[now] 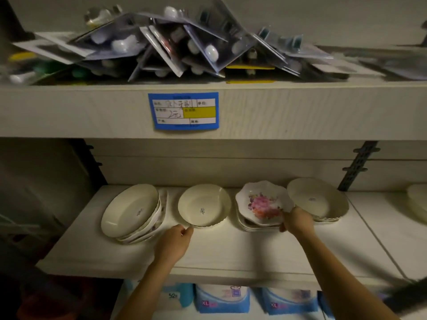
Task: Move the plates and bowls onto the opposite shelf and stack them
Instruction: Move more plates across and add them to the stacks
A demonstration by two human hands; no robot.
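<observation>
On the white shelf (231, 252) lie four groups of dishes. At the left, a tilted stack of cream plates (130, 212) leans on itself. A single cream plate (204, 205) lies in the middle, and my left hand (173, 243) pinches its front rim. To its right sits a flowered plate (263, 203) with a scalloped edge, on top of a small stack. My right hand (297, 221) grips its right front edge. A cream bowl stack (317, 198) stands behind that hand.
The upper shelf (92, 112) carries a heap of blister-packed goods (173, 47) and a blue price label (183, 110). More cream dishes (418, 204) show at the far right. Blue packs marked XL (221, 301) sit below. A metal bracket (357, 167) runs up the back wall.
</observation>
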